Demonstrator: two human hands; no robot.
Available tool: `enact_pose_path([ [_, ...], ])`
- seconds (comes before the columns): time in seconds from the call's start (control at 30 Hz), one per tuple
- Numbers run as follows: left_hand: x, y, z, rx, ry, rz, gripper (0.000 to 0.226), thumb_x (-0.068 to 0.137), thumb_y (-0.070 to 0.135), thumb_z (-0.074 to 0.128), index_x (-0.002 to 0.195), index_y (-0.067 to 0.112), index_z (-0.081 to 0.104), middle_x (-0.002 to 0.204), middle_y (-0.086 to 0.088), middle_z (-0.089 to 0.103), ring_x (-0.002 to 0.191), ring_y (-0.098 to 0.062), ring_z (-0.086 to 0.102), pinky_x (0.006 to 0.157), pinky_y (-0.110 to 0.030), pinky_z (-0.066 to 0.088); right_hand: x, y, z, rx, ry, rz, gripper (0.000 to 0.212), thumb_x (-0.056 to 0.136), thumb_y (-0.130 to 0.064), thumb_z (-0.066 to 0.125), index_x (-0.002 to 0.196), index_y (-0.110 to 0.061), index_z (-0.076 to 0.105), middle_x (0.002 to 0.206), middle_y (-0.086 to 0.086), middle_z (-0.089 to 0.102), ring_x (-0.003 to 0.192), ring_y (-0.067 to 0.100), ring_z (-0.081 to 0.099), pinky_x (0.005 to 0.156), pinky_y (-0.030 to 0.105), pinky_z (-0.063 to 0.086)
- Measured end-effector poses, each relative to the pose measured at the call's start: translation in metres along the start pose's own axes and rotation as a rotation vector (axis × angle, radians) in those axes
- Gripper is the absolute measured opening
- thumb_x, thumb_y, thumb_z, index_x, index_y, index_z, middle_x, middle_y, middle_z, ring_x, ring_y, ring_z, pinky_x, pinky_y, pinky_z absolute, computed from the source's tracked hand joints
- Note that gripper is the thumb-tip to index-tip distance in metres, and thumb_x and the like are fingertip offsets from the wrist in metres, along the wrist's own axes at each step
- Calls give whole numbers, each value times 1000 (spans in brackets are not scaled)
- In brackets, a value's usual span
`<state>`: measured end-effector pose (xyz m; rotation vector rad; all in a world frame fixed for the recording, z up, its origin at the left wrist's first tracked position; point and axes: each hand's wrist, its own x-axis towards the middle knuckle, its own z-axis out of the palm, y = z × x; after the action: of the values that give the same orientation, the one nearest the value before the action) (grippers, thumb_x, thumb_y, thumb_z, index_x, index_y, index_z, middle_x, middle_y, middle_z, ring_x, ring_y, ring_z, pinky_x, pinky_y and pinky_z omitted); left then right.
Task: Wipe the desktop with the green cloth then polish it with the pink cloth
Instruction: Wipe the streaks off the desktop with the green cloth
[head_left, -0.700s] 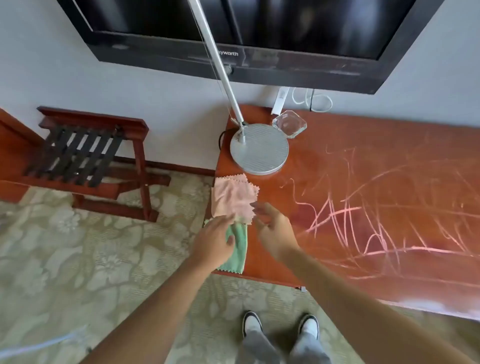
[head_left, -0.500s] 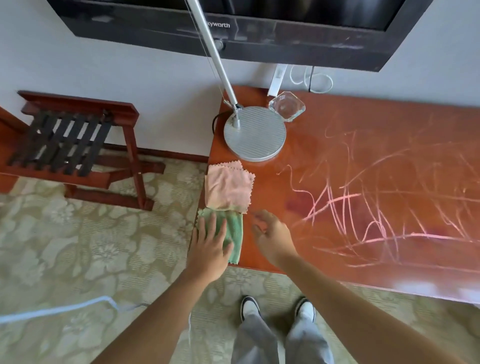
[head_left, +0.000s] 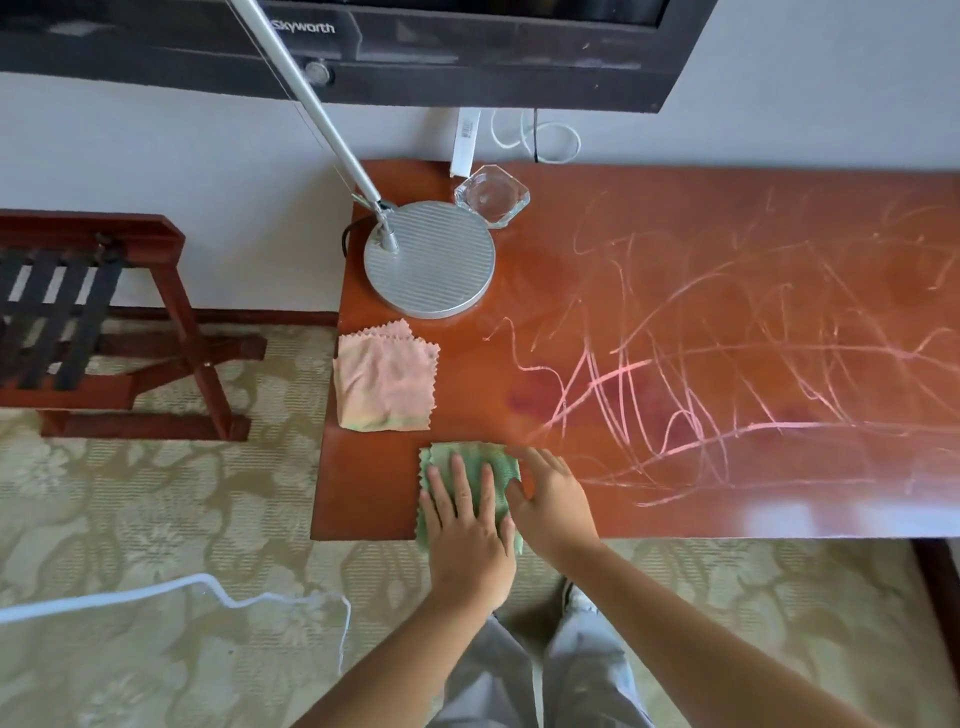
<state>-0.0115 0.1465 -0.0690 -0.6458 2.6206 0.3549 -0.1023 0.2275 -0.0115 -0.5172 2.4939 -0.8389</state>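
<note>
Head view: left hand (head_left: 470, 525) lies flat on the green cloth (head_left: 467, 467) at the surface's (head_left: 374, 493) front left corner — right hand (head_left: 550, 499) touches its edge, fingers loose. Wiping is just starting. Next, push toward the scribbles (head_left: 701, 374) — pink cloth (head_left: 384, 384) waits nearby.

Green cloth (head_left: 470, 457): folded, flat at table's (head_left: 363, 488) near left edge, lower centre of frame. Pink cloth (head_left: 384, 382): folded square, just above it, apart. Tabletop scribbled with pale marks.
</note>
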Motion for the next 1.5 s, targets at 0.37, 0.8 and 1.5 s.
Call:
enact_pose_path([
  [0.37,9,16,-30,-136,156,133,60,97,39,39,153,19,40,163,-19,29,147,-37,32,107,-50,38,5,20,-11,-140,128,-95,44,93,-8,54,137,-10,58,134,9,60,126,30,51,104,43,45],
  [0.8,123,-97,-48,-66,484,63,58,107,39,31,159,14,31,167,-12,21,157,-29,11,126,-49,14,16,36,70,-630,6,-224,64,101,-41,31,159,-19,16,166,9,12,154,27,6,120,53,9],
  [1.5,127,-98,-43,-32,539,57,59,102,36,35,158,15,34,167,-11,22,157,-29,13,126,-47,12,184,1,44,-645,88,-131,59,101,-53,10,158,-37,6,168,4,-3,152,22,-15,120,55,-11],
])
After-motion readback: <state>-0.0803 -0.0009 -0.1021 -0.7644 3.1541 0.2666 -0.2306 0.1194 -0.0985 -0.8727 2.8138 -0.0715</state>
